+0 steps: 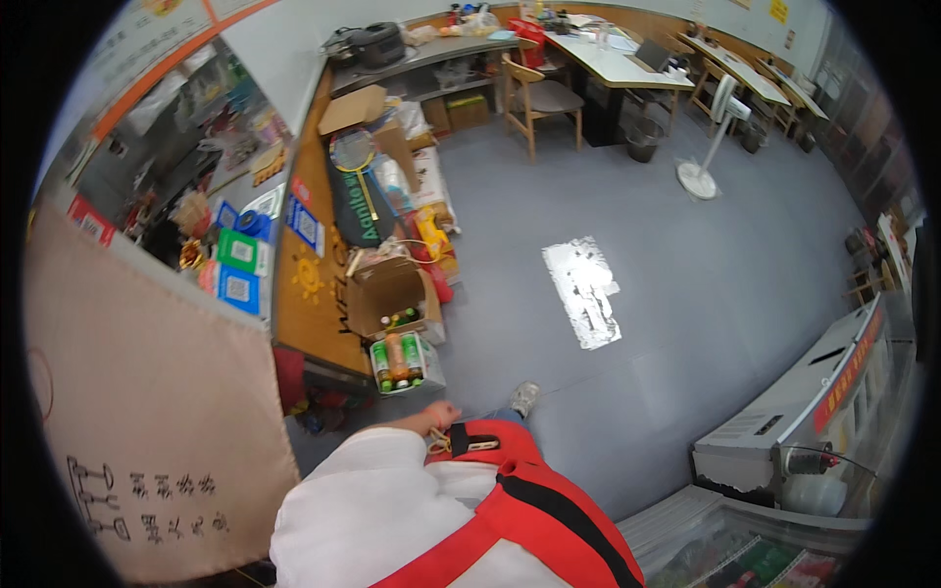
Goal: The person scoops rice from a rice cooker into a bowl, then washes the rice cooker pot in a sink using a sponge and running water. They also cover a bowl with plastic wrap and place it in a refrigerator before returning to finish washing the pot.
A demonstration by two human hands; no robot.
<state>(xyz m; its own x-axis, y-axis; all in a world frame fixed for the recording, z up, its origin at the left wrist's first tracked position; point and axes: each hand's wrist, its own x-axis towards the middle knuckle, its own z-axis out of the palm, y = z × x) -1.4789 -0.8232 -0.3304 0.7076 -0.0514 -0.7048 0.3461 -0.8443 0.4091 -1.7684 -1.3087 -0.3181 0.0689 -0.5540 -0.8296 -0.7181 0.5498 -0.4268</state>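
My left hand (442,416) hangs at my left side, just beyond the front of my red apron (544,500). Its fingers look curled, but the blur hides whether anything is in them. Close to the hand, a phone-like object (483,444) sticks out of the apron's pocket, with a yellowish cord (439,442) beside it. My right hand is out of view. One sneaker (525,399) shows on the grey floor (507,316) ahead. Nearest the left hand is a carton of bottled drinks (434,371) with green and orange labels.
An open cardboard box (393,294) and a badminton racket (354,154) line the wooden counter (312,287) at left. A cloth curtain (162,397) hangs nearer. Ahead are a chair (548,103), a trash bin (643,140) and a standing fan (698,180). A display cabinet (786,397) stands at right.
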